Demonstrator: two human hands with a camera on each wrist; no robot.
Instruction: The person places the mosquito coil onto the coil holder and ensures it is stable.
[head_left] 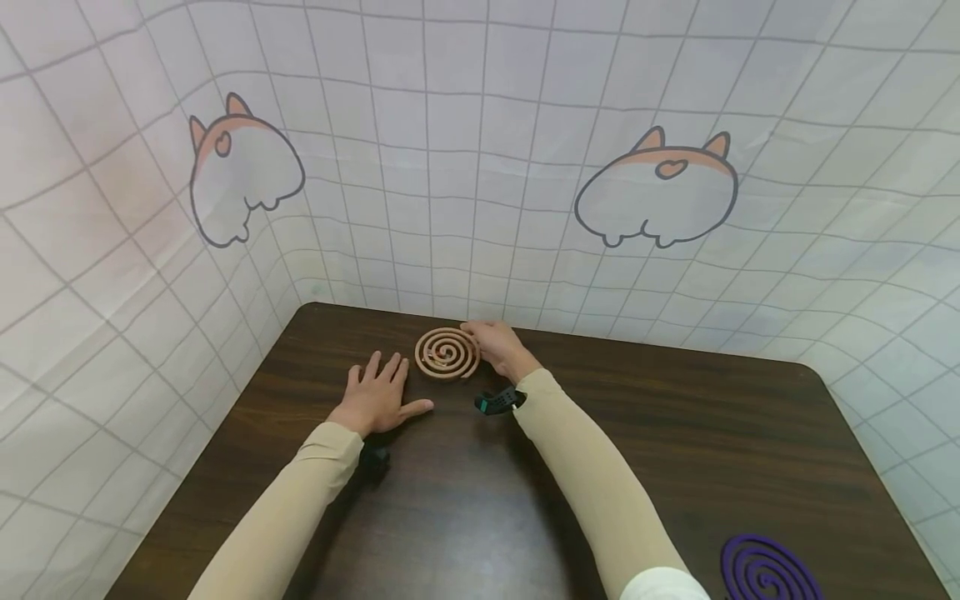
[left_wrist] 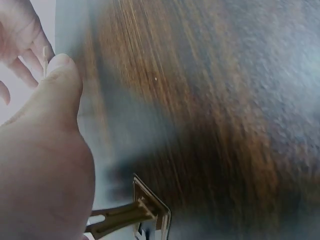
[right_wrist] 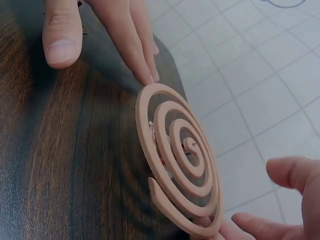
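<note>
Tan coil [head_left: 447, 355] set at table's [head_left: 705, 433] eleven o'clock. Right hand [head_left: 497, 344] held against coil's three-o'clock rim, probably for support; pinch cannot be told. Left hand [head_left: 377, 397] placed at coil's eight, fingers spread, perhaps for bracing. Purple coil [head_left: 766, 577] laid towards four.

two hands [head_left: 371, 398] [head_left: 497, 343] at centre, two coils [head_left: 447, 353] [head_left: 767, 577], at centre and lower right, two cartoon dogs [head_left: 243, 175] [head_left: 656, 200] above, one table [head_left: 690, 425]
</note>
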